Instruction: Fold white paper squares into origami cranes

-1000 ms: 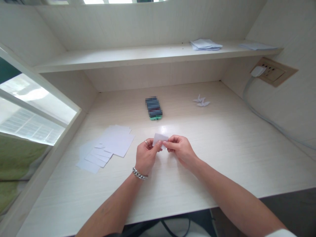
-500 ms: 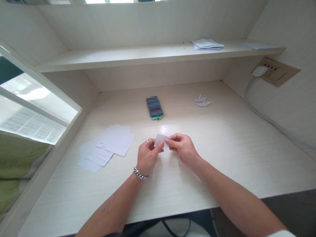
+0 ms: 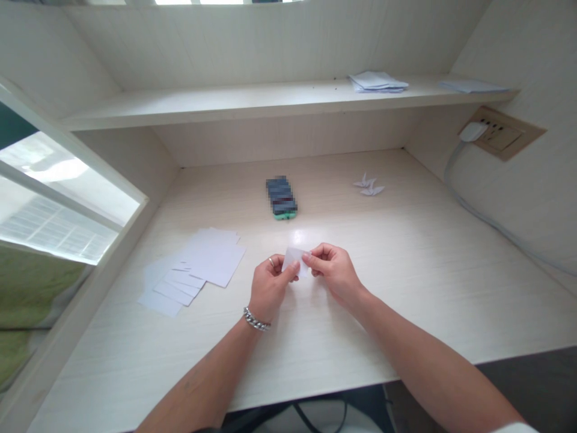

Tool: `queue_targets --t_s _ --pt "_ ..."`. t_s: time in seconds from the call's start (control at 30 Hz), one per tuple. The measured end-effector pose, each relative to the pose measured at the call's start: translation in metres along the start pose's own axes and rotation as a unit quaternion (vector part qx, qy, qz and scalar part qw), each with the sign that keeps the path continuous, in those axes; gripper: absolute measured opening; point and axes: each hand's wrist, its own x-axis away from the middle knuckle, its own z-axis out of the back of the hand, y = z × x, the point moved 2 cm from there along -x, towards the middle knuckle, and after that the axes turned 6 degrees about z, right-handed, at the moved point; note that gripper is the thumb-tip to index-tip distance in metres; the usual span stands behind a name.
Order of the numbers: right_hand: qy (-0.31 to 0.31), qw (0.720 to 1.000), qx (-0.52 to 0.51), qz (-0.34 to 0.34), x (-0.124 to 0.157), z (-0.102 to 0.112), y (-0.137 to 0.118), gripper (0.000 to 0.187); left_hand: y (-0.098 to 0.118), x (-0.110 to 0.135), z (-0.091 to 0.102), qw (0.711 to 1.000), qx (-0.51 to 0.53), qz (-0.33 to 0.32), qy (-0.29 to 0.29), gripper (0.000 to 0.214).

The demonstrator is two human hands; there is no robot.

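Note:
Both of my hands meet just above the middle of the pale desk (image 3: pixel 406 270) and pinch one small white paper slip (image 3: pixel 294 257). My left hand (image 3: pixel 269 286), with a ring and a chain bracelet, grips the slip's left side between thumb and fingers. The right side of the slip is pinched by my right hand (image 3: pixel 332 272). The slip stands tilted between the fingertips, its lower part hidden by them.
A loose spread of white paper sheets (image 3: pixel 193 268) lies to the left. A dark phone with a green edge (image 3: pixel 280 197) lies further back. Small folded paper pieces (image 3: pixel 368 184) sit at the back right. The shelf (image 3: pixel 225 102) holds folded papers (image 3: pixel 377 82). A wall socket with cable (image 3: pixel 491 131) is at right.
The hands stay pinched on the slip and have barely shifted; the slip looks slightly smaller and more covered by the fingertips than a second ago.

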Motion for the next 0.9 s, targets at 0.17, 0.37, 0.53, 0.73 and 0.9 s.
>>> queue_targets --t_s 0.17,0.37,0.53,0.73,0.9 --pt "-0.02 0.999 0.038 0.005 0.0005 0.0 0.0021 0.029 0.0053 0.0004 0.0019 0.999 0.026 -0.008 0.02 0.022" --pt "-0.016 0.998 0.057 0.026 0.0006 -0.0019 0.0049 0.026 0.0044 0.0001 0.0015 0.998 0.069 0.008 0.013 0.023" --pt "-0.04 0.995 0.081 0.044 0.0001 -0.0017 0.0071 0.023 0.0019 -0.004 0.0044 0.997 0.075 0.015 0.017 0.024" --pt "-0.046 0.996 0.064 0.034 -0.0005 -0.0034 0.0098 0.025 0.0071 -0.0021 0.0063 0.997 0.021 -0.008 0.067 0.026" --pt "0.016 0.989 0.12 0.082 0.0033 -0.0054 0.0051 0.023 0.0077 -0.0005 0.0043 0.995 0.0 -0.038 0.092 0.023"
